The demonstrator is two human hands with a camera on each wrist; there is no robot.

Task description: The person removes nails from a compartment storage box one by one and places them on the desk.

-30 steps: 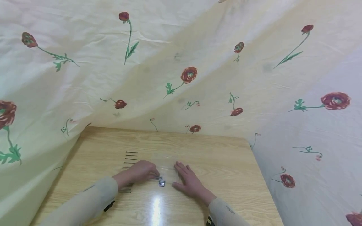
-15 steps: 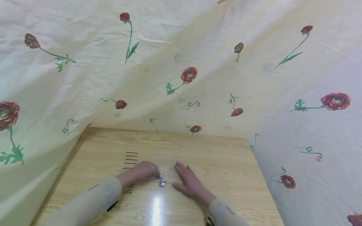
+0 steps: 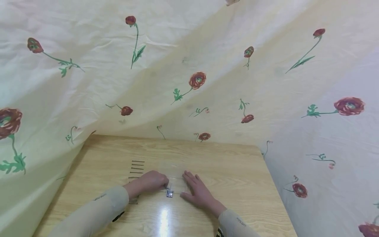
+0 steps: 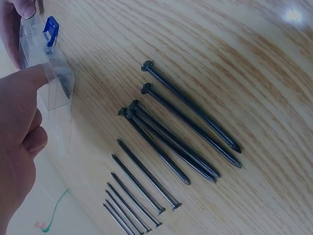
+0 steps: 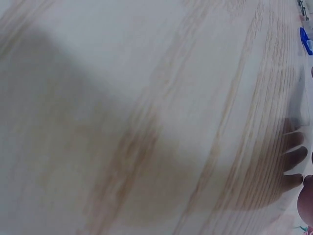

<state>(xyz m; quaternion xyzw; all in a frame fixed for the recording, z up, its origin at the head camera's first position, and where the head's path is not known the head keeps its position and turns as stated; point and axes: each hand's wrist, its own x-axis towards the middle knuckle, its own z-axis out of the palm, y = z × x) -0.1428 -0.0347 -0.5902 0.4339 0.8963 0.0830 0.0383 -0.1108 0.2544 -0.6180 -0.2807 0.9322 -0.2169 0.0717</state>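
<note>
A clear plastic box (image 3: 174, 169) with a blue latch (image 4: 51, 31) lies on the wooden table. My left hand (image 3: 152, 181) reaches into its near end, the index finger behind the clear wall and the other fingers curled. Dark nails (image 4: 64, 82) show through the plastic at the fingertips; the pinch itself is partly hidden. My right hand (image 3: 197, 192) lies with fingers spread along the box's right side, its thumb near the latch end. Left of the box, several loose nails (image 4: 190, 112) lie in a row, large dark ones and thinner ones (image 4: 142, 181).
The wooden table (image 3: 234, 177) runs back to a hanging floral cloth (image 3: 160, 82), which also closes off the left and right sides. A bright light reflection falls on the table in front of the box.
My left hand has shifted slightly right, its fingertips further into the box; the thin metal seen at them earlier is now mostly hidden. The right hand has stayed in place.
</note>
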